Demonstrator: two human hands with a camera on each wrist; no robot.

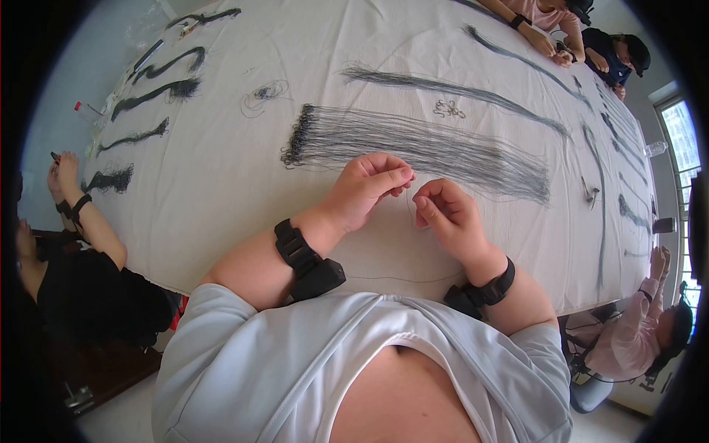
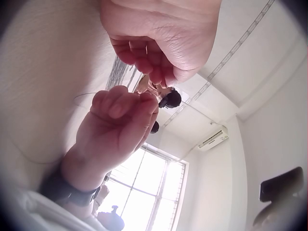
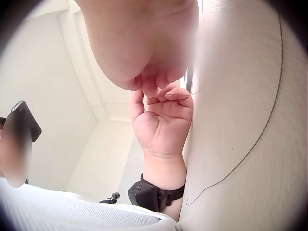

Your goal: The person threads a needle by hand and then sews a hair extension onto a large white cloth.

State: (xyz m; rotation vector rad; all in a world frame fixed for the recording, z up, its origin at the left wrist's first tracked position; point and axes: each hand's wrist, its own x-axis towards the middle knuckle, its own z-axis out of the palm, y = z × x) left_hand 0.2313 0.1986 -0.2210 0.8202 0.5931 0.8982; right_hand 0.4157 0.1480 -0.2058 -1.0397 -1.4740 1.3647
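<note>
Over the near part of the white cloth, my left hand (image 1: 367, 188) and right hand (image 1: 452, 221) are close together, fingertips nearly meeting. Thumb and forefinger of the left hand pinch a thin dark strand (image 3: 198, 91), whose free end sticks out past the fingers in the right wrist view. The right hand has its fingers curled and its thumb against the forefinger, pinching at the same fine strand; its fingertips hide the grip. Just beyond the hands lies a wide bundle of dark strands (image 1: 421, 148) with a row of looped ends on its left.
Nearer my body, a twisted dark strand (image 3: 263, 126) curves across the cloth (image 1: 244, 207). A longer bundle (image 1: 458, 90), a small coiled heap (image 1: 448, 109) and a loose tangle (image 1: 264, 94) lie farther off. Other people sit around the table, with more bundles along both sides.
</note>
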